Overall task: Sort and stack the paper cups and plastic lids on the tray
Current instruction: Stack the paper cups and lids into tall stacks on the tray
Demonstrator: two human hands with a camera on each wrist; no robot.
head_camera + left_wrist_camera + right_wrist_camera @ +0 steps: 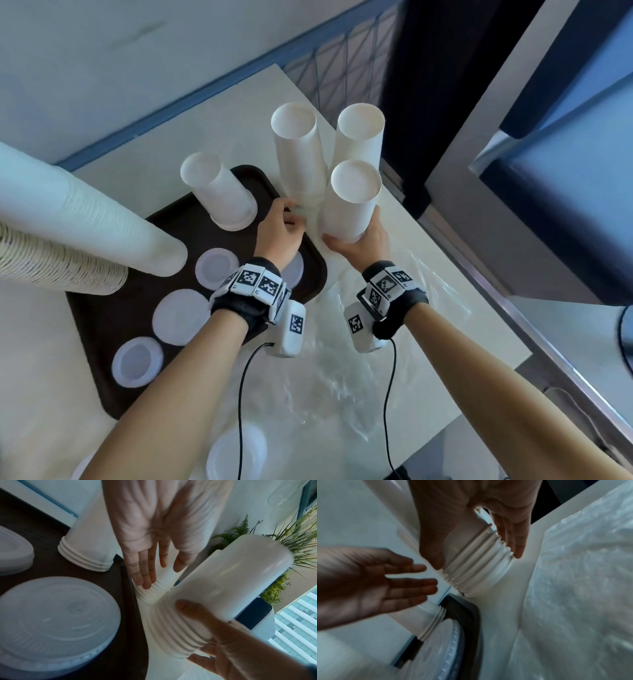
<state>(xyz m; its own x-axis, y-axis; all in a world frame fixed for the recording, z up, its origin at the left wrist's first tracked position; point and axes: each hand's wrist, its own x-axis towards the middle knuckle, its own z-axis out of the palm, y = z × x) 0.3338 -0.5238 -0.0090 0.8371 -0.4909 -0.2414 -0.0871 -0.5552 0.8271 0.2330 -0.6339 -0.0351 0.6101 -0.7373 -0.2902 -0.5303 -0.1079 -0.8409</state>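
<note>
**Bringing a held cup stack toward the tray**

The right hand [359, 240] is wrapping its grip around the ribbed rims of an inverted paper cup stack [352, 198], right of centre in the head view, lifted just off the counter [445, 274]; the left hand [277, 233] is reaching with straight, relaxed fingers, holding nothing, its fingertips [145, 580] touching the rims of a taller stack [298, 154] standing just beside the tray [102, 325]; whether that stack sits on the tray edge or just off it is hard to tell. A third stack [359, 137] is standing behind, and a short stack [219, 192] is sitting on the tray at upper centre; plastic lids [180, 315] are lying loose on the tray at lower left.

To do this well, the left hand should probably be steadying the tall stack low down; the right should be keeping the held stack upright, squeezing lightly so the rims are not crushing; nesting should be going straight down, not at an angle, since tall stacks seem likely to topple.
</note>
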